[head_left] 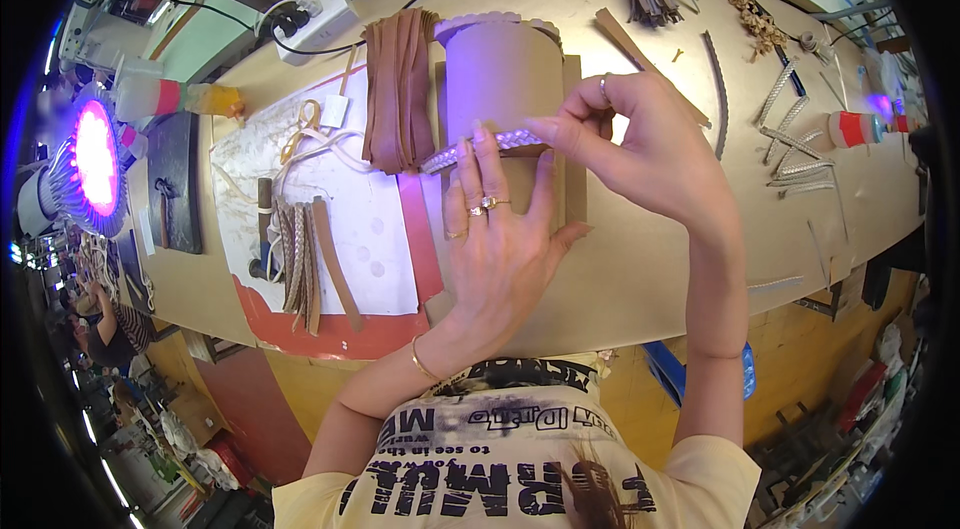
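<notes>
A pale braided strap lies across the front of a brown, rounded form standing on the bench. My left hand rests over it with fingers stretched and spread, the fingertips pressing the strap down; it wears rings and a bracelet. Thumb and forefinger of my right hand are pinched together at the strap's right end. That tip is hidden by the fingers. Just left of the form hangs a thick bundle of brown leather strips.
A lit lamp glows at the far left, near a bottle. White paper on a red board carries braided strips. At right lie more braided pieces and a red-and-white container. A power strip sits at the back.
</notes>
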Motion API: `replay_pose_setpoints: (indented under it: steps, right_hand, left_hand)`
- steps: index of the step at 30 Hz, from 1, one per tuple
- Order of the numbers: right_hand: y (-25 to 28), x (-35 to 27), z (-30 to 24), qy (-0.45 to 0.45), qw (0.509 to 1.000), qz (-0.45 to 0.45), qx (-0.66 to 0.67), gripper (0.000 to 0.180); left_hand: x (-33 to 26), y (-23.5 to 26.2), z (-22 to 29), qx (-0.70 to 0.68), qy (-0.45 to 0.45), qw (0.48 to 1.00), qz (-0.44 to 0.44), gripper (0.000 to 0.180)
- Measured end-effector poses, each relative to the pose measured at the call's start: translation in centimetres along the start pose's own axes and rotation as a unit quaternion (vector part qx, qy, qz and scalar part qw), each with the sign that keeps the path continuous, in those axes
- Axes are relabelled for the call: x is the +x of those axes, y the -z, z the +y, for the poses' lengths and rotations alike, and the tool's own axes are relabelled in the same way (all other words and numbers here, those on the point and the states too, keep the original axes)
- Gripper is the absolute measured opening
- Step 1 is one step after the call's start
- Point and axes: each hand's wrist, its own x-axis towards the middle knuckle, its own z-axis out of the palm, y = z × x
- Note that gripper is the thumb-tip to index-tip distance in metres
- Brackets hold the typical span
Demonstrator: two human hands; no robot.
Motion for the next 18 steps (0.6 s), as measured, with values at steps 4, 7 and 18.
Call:
replay_pose_setpoints:
  steps: [4, 7, 18]
  right_hand:
    - [-0.3, -0.3, 2.3, -0.055, 0.998, 0.01, 0.043, 0.024]
    - [-1.1, -1.0, 3.6, -0.052, 0.994, 0.01, 0.091, 0.025]
    - [-2.5, -1.2, 5.5, -0.079, 0.986, 0.015, 0.148, 0.025]
  left_hand:
    - [0.1, 0.1, -0.1, 0.001, -0.006, 1.0, -0.003, 0.076]
    - [0.1, 0.2, -0.2, -0.011, -0.008, 1.0, -0.011, 0.075]
    - [-0.1, 0.5, -0.3, -0.018, -0.008, 0.998, -0.058, 0.072]
